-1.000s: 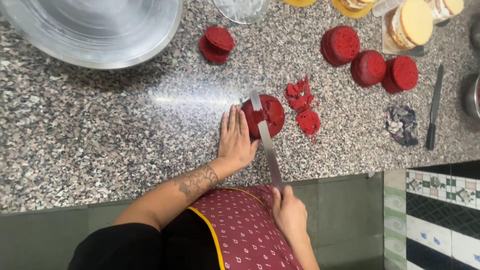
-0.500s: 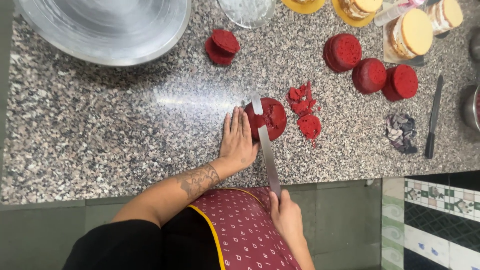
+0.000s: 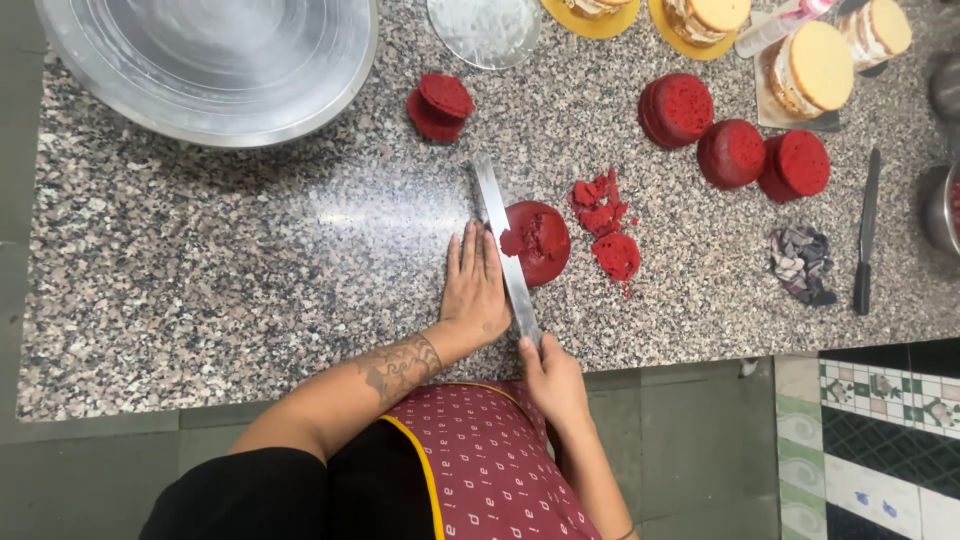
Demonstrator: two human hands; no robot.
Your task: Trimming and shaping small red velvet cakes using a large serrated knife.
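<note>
Near the granite worktop's (image 3: pixel 200 280) front edge, the right hand (image 3: pixel 550 378) is gripping, fingers closed, a long knife (image 3: pixel 503 245) slicing a red cake round (image 3: pixel 540 240). The left hand (image 3: pixel 475 285), flat and holding nothing, is lying beside the blade; a slip could nick its fingers or tear the crumbly round.

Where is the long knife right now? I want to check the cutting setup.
The long knife lies mid-counter across the red cake round, its handle in the right hand, beside the flat left hand.

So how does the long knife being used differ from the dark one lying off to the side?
The long knife has a bright, broad blade; the dark knife is slimmer. The long knife is gripped by the right hand across the red cake; the dark knife lies untouched. Both rest on the granite counter.
</note>
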